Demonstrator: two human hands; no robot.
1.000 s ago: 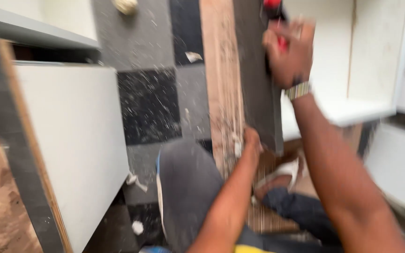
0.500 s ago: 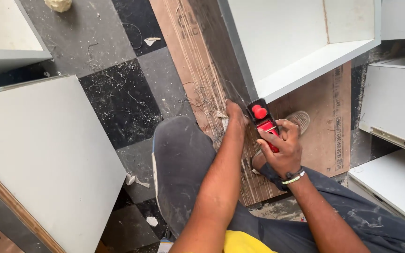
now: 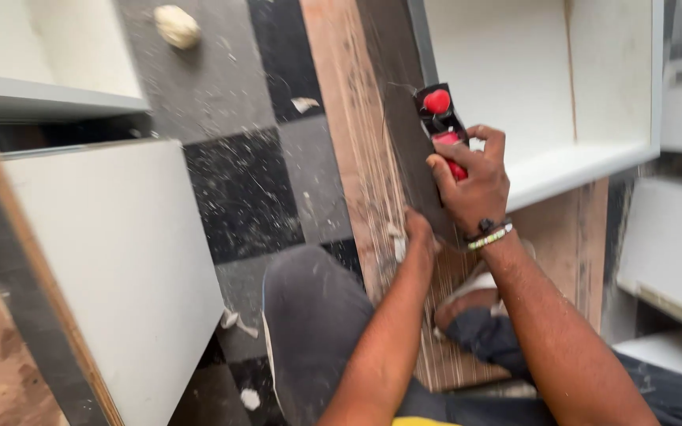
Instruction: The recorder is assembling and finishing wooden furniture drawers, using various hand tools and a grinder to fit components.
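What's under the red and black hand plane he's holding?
The hand plane rides the grey edge of a white cabinet panel, gripped by the right hand. Its sole is hidden.

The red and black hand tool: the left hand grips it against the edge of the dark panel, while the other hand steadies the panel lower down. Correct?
Not quite. In the head view the right hand grips the red and black hand tool on the dark panel; the left hand steadies it lower down.

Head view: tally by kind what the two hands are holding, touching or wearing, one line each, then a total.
Red and black hand plane, gripped in the right hand: 1
Wood-grain board, steadied by the left hand: 1
Beaded wristbands on the right wrist: 2
Total: 4
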